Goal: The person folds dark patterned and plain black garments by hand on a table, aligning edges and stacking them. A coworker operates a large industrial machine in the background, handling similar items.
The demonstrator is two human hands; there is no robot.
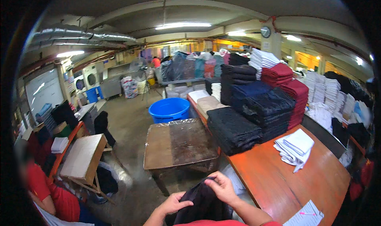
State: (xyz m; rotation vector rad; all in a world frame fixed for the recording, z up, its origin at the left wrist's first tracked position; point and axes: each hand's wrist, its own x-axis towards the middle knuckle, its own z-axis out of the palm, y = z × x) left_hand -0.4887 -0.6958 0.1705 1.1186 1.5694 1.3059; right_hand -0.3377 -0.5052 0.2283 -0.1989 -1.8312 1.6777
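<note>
A black cloth [198,206] hangs between my hands, low in the middle of the head view. My right hand [221,188] pinches its upper edge between thumb and fingers. On the cloth's left side, my left hand [176,202] grips it with the thumb lying over the fabric. The lower part of the cloth runs out of the picture. Folded white cloths [294,147] lie on the orange wooden table [312,178] to the right, beside stacks of folded black cloths [233,130].
A low brown table [181,145] stands ahead, with a blue plastic tub [169,108] behind it. Dark red folded cloths [297,98] are stacked at the right. A person in a red shirt [59,193] is at the left. Paper with a pink pen [306,215] lies at the lower right.
</note>
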